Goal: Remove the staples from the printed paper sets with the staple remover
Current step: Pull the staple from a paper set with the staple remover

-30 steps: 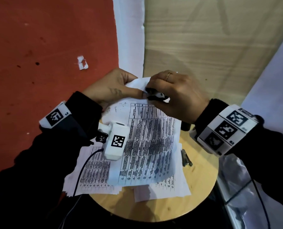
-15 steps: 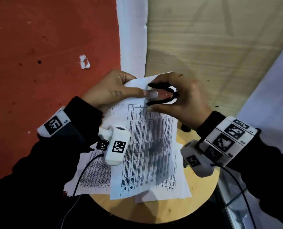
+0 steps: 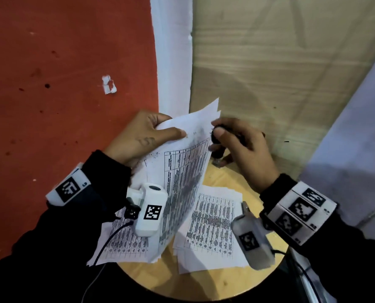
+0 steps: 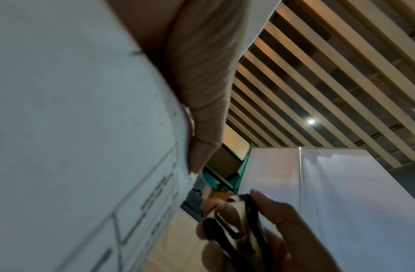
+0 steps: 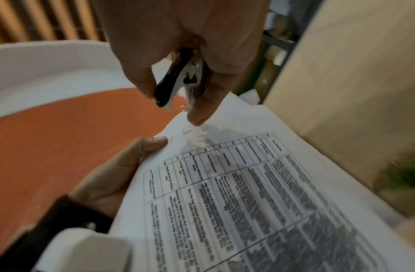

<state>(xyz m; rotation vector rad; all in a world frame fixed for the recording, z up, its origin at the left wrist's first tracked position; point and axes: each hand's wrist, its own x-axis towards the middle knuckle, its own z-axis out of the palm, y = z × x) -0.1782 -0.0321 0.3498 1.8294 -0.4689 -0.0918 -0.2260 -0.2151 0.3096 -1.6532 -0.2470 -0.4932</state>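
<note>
My left hand (image 3: 147, 134) pinches the top corner of a printed paper set (image 3: 182, 171), lifted and tilted above the round wooden table (image 3: 215, 283). Its thumb (image 5: 152, 143) lies on the top sheet, printed with a table (image 5: 236, 184). My right hand (image 3: 236, 145) grips the black and metal staple remover (image 5: 178, 81), just right of the paper's top edge and apart from it. The remover (image 4: 234, 226) shows between thumb and fingers, its jaws squeezed nearly together. I cannot make out a staple.
More printed sheets (image 3: 212, 228) lie flat on the table, with another pile (image 3: 125, 243) under my left forearm. A small metal object (image 3: 218, 161) sits at the table's far edge. A red floor (image 3: 50, 84) lies left, a pale wooden panel (image 3: 280, 62) behind.
My right hand has drawn the staple remover off the paper's top corner to the right. The left hand has lifted and tilted the set, uncovering the sheets lying on the table.
</note>
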